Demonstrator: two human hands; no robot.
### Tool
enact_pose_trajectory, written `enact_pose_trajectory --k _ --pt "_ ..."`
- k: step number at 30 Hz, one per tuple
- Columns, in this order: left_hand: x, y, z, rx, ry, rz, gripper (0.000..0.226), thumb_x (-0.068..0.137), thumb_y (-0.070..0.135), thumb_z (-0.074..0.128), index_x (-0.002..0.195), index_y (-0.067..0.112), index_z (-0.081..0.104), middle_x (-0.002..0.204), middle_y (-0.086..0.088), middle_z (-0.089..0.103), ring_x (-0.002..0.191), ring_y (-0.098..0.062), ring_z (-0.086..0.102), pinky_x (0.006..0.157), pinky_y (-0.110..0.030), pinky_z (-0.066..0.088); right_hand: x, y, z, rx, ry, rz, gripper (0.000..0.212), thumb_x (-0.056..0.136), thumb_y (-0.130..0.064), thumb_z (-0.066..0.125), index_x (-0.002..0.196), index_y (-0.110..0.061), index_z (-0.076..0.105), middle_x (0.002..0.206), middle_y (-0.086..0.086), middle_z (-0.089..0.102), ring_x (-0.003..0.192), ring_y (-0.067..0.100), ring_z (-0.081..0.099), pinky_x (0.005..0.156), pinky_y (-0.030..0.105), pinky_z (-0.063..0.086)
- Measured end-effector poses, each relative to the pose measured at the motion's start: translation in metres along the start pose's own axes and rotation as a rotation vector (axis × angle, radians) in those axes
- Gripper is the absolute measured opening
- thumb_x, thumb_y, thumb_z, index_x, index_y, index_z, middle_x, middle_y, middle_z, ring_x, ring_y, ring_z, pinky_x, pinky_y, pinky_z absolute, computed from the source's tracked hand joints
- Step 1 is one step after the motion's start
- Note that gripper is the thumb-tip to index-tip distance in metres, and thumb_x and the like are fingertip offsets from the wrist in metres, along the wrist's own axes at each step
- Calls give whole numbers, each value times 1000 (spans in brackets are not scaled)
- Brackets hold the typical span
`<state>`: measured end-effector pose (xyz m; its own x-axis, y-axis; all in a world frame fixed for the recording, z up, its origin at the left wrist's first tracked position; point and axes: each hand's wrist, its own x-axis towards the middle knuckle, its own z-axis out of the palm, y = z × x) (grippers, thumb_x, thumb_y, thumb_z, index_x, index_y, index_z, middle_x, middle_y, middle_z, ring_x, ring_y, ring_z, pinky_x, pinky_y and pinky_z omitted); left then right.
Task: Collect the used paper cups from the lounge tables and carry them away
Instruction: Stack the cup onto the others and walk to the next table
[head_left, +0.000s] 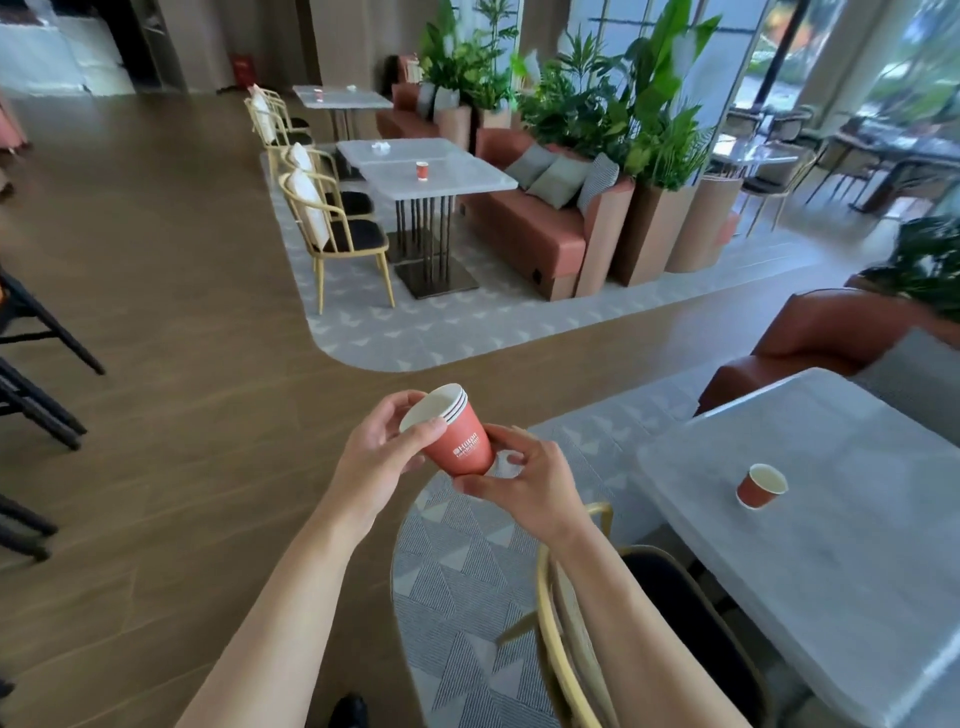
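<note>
White marble table at near right carries one red paper cup, upright, well apart from both hands. A second single cup stands on the middle table. Held mid-air over the floor: stack of nested red cups, tilted. Left hand grips its rim; right hand curls around its base.

Near table — cut off by right and bottom edges. Stacked cups: base hidden behind right hand fingers; exact count unclear. Small white item on mid table — too small to identify. Far table cup blurred. Dark chairs cropped at left edge.
</note>
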<state>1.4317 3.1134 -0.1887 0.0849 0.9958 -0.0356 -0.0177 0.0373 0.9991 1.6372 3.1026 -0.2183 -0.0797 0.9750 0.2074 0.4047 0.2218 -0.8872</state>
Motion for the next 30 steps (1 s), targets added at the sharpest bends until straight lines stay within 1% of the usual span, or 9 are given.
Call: enact_pose_trajectory --k 5,7,9,10,13,17,21,26,30 --pt "68 0 -25 -40 -120 14 61 71 54 83 122 24 71 123 -5 74 108 -15 68 107 -61 50 49 -2 17 -34 81 56 55 69 -38 96 115 -53 72 108 -25 76 110 1 68 96 28 44" --pt "94 3 -39 -45 -154 13 62 71 54 82 123 23 71 123 -5 74 110 -20 69 107 -60 50 69 -6 27 -51 105 71 56 68 -38 96 118 -50 73 109 -24 76 111 1 68 97 28 44" --pt "118 6 -55 -46 -184 17 63 71 54 82 124 22 71 123 -5 75 115 -29 69 107 -60 50 89 -11 38 -61 127 87 56 68 -42 95 117 -53 72 110 -25 76 112 1 68 99 30 45" --pt "130 7 -62 -48 -198 18 63 71 54 83 124 22 72 123 -6 75 115 -29 69 107 -60 50 98 -13 44 -66 136 97 55 67 -44 95 116 -55 72 110 -25 76 111 1 68 99 31 46" --pt "158 10 -83 -67 -246 4 62 70 53 83 123 22 72 123 -7 75 109 -19 68 105 -57 51 122 -21 61 -90 158 119 54 65 -49 93 112 -60 71 109 -24 76 110 1 69 98 31 46" --pt "189 10 -107 -105 -297 -17 64 70 52 84 124 21 72 126 -10 73 109 -17 67 102 -49 52 146 -31 80 -123 185 157 53 64 -53 92 109 -67 67 109 -27 75 109 -2 67 95 27 44" --pt "212 6 -120 -155 -342 -7 58 71 52 85 121 24 74 122 -6 75 107 -15 70 93 -36 57 165 -38 90 -152 197 178 53 63 -53 92 108 -67 67 109 -28 74 109 -3 66 95 27 43" --pt "236 -6 -125 -143 -374 17 48 76 60 82 118 38 75 118 2 77 108 -16 72 97 -40 56 184 -34 93 -199 193 210 53 66 -51 92 110 -67 66 112 -31 73 112 -4 64 100 32 45" --pt "252 -14 -118 -141 -388 15 45 78 61 79 118 40 74 115 6 77 105 -9 72 92 -32 56 196 -22 90 -224 194 234 54 67 -51 92 112 -65 66 113 -30 73 113 -4 65 102 31 45"
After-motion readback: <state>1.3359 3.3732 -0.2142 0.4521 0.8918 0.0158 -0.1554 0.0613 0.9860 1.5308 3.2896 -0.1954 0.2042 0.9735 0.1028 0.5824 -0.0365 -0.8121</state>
